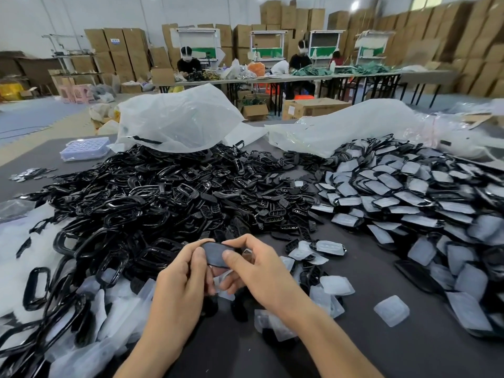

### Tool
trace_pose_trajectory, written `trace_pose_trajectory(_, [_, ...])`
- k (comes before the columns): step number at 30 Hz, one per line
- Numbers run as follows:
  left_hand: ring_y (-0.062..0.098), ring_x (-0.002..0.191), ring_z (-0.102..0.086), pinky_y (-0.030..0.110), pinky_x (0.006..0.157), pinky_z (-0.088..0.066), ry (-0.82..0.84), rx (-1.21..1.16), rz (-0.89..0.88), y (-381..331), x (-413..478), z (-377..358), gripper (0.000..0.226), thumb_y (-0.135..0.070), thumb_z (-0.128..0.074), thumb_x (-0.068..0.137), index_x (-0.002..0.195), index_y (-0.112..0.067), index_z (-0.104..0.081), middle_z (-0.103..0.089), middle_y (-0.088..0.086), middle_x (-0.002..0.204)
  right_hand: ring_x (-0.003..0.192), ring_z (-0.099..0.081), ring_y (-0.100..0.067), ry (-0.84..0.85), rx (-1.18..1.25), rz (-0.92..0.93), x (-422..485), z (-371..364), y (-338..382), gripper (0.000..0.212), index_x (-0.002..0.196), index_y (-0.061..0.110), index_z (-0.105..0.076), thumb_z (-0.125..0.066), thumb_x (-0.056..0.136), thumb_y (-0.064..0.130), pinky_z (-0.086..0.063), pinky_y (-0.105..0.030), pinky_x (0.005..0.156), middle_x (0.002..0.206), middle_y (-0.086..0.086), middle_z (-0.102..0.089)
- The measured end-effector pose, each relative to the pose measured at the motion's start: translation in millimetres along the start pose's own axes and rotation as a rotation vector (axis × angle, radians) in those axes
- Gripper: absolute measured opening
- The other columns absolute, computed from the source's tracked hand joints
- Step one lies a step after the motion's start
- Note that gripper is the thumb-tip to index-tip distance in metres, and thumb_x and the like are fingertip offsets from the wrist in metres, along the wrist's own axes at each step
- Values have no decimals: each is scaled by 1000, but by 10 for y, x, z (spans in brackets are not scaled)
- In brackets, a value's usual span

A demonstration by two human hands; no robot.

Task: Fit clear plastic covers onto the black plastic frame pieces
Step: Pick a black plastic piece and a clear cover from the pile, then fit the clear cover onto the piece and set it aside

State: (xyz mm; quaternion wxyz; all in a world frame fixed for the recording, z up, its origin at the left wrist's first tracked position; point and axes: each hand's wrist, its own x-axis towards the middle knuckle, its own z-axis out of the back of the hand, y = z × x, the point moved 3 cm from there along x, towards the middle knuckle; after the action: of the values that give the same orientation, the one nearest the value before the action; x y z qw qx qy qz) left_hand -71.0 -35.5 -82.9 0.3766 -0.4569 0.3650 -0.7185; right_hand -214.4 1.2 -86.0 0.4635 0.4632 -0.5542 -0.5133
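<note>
Both my hands hold one small black frame piece (215, 255) above the dark table, near the front centre. My left hand (182, 279) grips its left side, thumb on top. My right hand (259, 268) pinches its right side with thumb and fingers curled round it. A clear plastic cover (222, 279) shows below the piece between my fingers; which hand holds it I cannot tell. A big heap of black frame pieces (152, 197) covers the left and middle. Loose clear covers (336, 285) lie to the right of my hands.
A pile of black frames with covers on them (414, 192) fills the right side. Two large plastic bags (177, 121) lie at the back of the table. A clear tray (83, 150) sits at the far left. People work at tables (272, 77) beyond, before stacked cardboard boxes.
</note>
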Motion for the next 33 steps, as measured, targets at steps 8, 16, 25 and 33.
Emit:
trace_pose_trajectory(8, [13,53,-57,12,54,-42,-63,126,-131,-46,-30,17,43,-12,-34,105,131,-44,-46,-64,3,68,59,-69,-16,-483,249,95,77,1057,361,16,119,6,-55,-55,103,8,-56,-23,55,80,-13,-77])
trace_pose_trajectory(16, [6,48,-54,26,53,-50,65,384,-265,-143,-52,-46,31,-20,-45,99,117,-43,-55,-61,-16,60,61,-71,-15,-1066,29,84,-134,1862,488,74,161,30,-11,-55,102,20,-61,-39,76,85,-7,-75])
trace_pose_trajectory(25, [41,113,-66,45,113,-21,159,1003,-414,73,57,-223,66,-69,-40,85,106,-20,-80,-68,18,124,132,-48,-5,-315,-842,238,193,308,60,49,153,32,-39,-45,105,38,-34,-20,111,149,7,-51])
trace_pose_trajectory(33, [40,80,-67,50,69,-54,130,1072,-167,197,240,77,61,-14,-95,44,101,-19,-74,-68,13,104,133,-38,-23,-98,-1204,157,248,162,-243,52,150,33,-40,-49,100,45,-32,-36,113,149,4,-37])
